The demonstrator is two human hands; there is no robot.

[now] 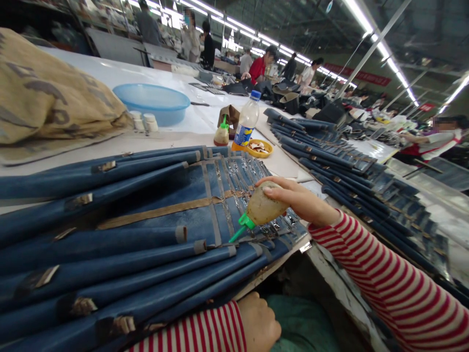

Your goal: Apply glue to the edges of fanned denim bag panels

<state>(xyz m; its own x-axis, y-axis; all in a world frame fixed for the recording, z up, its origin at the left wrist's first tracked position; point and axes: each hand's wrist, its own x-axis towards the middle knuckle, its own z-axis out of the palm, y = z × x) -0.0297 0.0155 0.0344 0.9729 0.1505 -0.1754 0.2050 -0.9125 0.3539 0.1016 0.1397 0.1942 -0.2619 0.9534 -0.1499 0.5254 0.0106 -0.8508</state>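
My right hand (pixel 298 198) grips a small squeeze bottle (pixel 262 210) of yellowish glue, tilted so its green nozzle touches a row of dark blue leather strips (pixel 146 234) fanned out across the table. Several strips have grey taped ends and a tan band runs across them. My left hand (pixel 258 322) sits at the table's near edge below the strips, fingers curled under, holding nothing that I can see. Both sleeves are red and white striped.
A second glue bottle (pixel 222 134), a water bottle (pixel 246 124) and a yellow dish (pixel 259 147) stand behind the strips. A blue basin (pixel 152 100) and a tan sack (pixel 47 98) lie at left. More blue strips (pixel 340 161) are stacked at right. Other workers are farther back.
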